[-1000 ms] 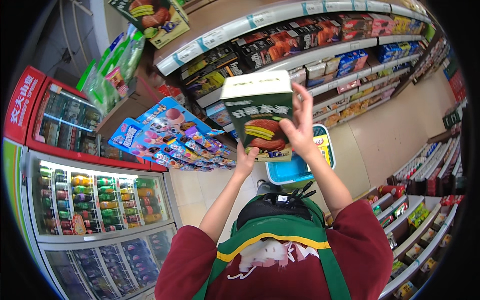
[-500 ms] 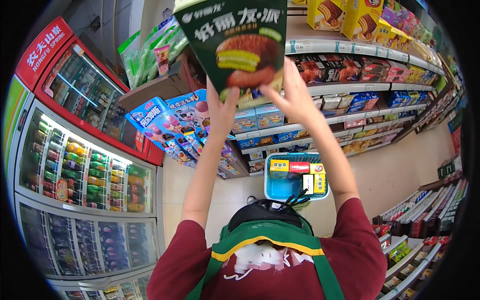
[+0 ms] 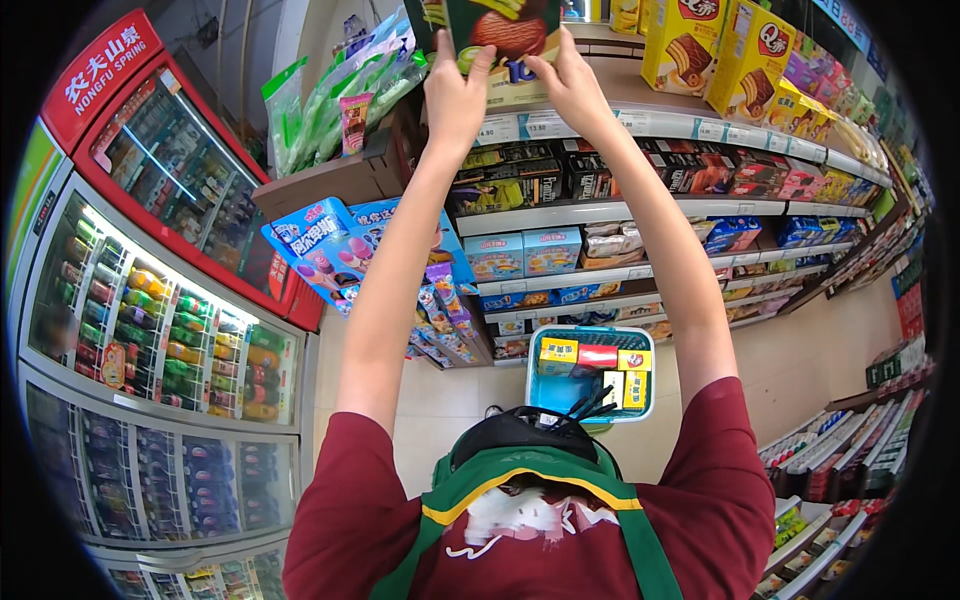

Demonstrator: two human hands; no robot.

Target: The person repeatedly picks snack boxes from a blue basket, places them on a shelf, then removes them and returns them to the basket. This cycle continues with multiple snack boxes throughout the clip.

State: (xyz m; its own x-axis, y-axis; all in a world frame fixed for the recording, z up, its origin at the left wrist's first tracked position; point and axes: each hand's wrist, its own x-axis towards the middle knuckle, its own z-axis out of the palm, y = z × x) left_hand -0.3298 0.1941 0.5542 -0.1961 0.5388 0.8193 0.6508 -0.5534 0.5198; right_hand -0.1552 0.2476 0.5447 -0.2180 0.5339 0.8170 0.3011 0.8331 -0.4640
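Observation:
A dark green box of chocolate pies, with a pale lower edge and a picture of a pie with green filling, is held at the top shelf. My left hand grips its lower left side, thumb on the front. On the lower right side my right hand holds it the same way. The box's upper part is cut off by the view's edge, so I cannot tell whether it rests on the shelf. Yellow pie boxes stand on that shelf to the right.
A blue basket with several boxes is on the floor before the shelves. Left of my arms are a blue snack display and green-white plastic bags. Drink fridges line the left; low racks stand at right.
Both hands have carried the green box farther away, toward the top shelf, with my arms stretched out more. More of the lower shelves now shows beneath it.

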